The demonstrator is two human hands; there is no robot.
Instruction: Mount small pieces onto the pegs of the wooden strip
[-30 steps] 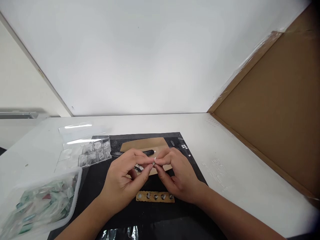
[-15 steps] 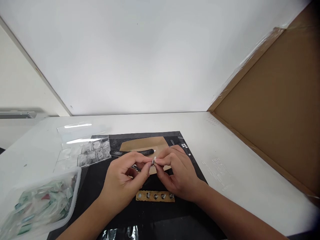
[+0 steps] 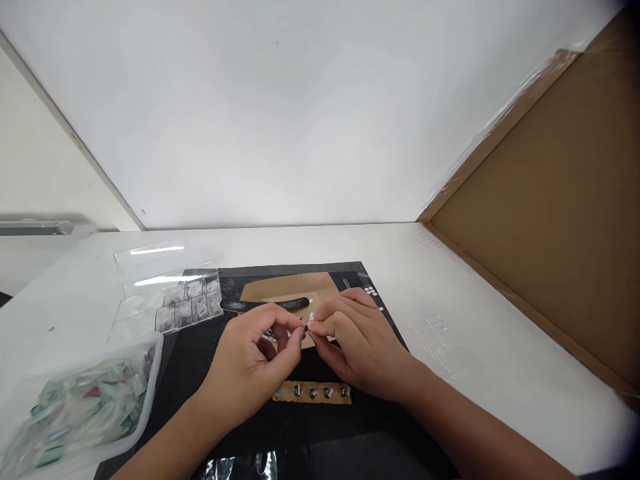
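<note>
Between the fingertips of both hands is a tiny dark and silvery piece (image 3: 305,327), too small to make out. My left hand (image 3: 250,360) pinches it from the left with thumb and forefinger. From the right, my right hand (image 3: 357,343) pinches at the same piece, its other fingers curled. Just below the hands lies a tan strip (image 3: 320,401) bearing several small metal parts. Behind them a black curved file (image 3: 295,305) rests on a brown paper sheet (image 3: 280,287), partly hidden by my hands.
A black mat (image 3: 320,440) lies under the hands. At the left are an open clear compartment box (image 3: 193,308) and a white tub (image 3: 155,373) of plastic packets. Small white dots (image 3: 371,291) sit near the mat's right edge. A cardboard panel (image 3: 550,220) stands at right.
The small piece has turned a little between the fingertips, and the fingers have shifted slightly. The whole view has moved very slightly.
</note>
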